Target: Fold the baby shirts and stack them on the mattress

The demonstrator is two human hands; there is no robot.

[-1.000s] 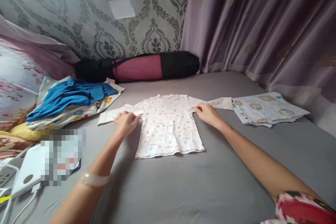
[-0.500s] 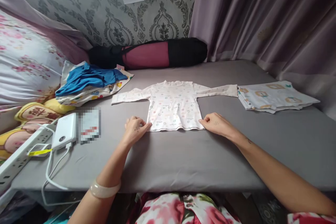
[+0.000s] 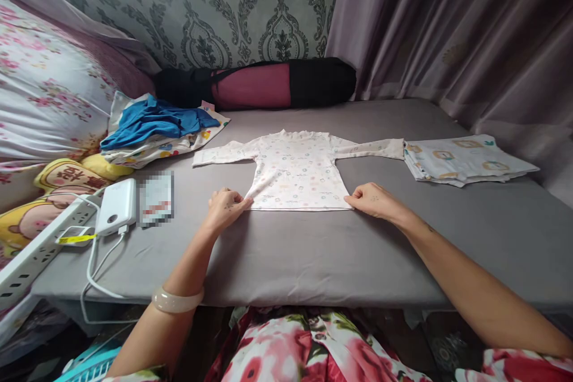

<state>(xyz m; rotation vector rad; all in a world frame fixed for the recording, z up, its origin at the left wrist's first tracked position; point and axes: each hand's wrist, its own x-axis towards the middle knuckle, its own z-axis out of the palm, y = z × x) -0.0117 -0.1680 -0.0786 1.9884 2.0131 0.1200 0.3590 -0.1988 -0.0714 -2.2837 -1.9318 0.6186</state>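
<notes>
White shirt [image 3: 295, 176]: flat on the grey sheet [image 3: 313, 256], near the middle of the view, collar at the far side, hem at the near side, both sleeves stretched out sideways; small pale motifs dot the fabric.
Left hand [image 3: 226, 208]: at the hem's left corner, its grip a close pinch, thumb and fingers nipping the fabric's edge.
Right hand [image 3: 373, 200]: at the hem's right corner, its grip pinched likewise on the edge, with hardly a gap between thumb and fingers.
Hem: nearly straight between the two hands.
Bangle [image 3: 178, 300]: pale, around the left forearm.
Folded clothes [image 3: 470, 158]: white with orange print, in a stack on the right; the right sleeve's cuff meets their left edge.
Blue garment [image 3: 156, 122]: crumpled on top of patterned clothes [image 3: 143, 155], near the left sleeve's cuff.
Long bag [image 3: 250, 86]: black with a maroon middle, lying along the far side by the wall [image 3: 250, 30].
White device [image 3: 117, 206]: on the left, a cable [image 3: 92, 268] plugged into its near end; a pixelated flat thing [image 3: 156, 197] sits just beside it.
Power strip [image 3: 45, 253]: at the left edge, near the yellow plush [image 3: 71, 174] and the floral pillow [image 3: 49, 83].
Curtain [image 3: 403, 24]: purple, hanging behind the folded clothes.
</notes>
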